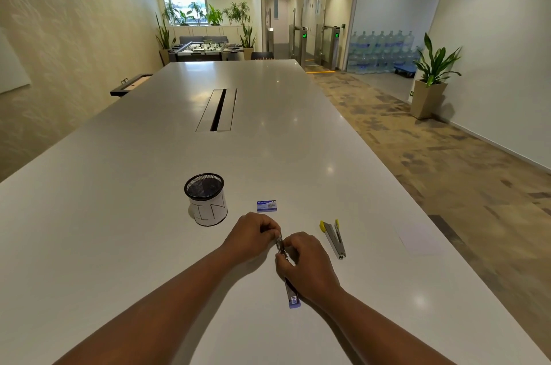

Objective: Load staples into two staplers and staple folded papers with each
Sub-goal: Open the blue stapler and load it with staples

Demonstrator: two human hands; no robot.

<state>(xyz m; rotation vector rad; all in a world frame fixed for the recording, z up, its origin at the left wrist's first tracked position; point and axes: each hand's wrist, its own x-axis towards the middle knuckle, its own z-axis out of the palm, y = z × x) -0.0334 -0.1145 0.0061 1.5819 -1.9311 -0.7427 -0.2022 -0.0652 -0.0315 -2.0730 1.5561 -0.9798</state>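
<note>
A purple stapler (291,294) lies opened out flat on the white table (149,215), its metal staple channel running between my two hands. My left hand (253,233) pinches the far end of the channel. My right hand (304,263) grips the middle of the channel (281,246) with its fingertips. A yellow stapler (333,238) lies to the right, also opened, untouched. A small blue staple box (267,206) sits just beyond my hands. A white paper (416,240) lies near the table's right edge.
A black mesh cup (205,199) wrapped in labelled white paper stands left of the staple box. A cable slot (219,109) is set into the table's middle. The table's right edge drops to a carpeted floor with a potted plant (430,78).
</note>
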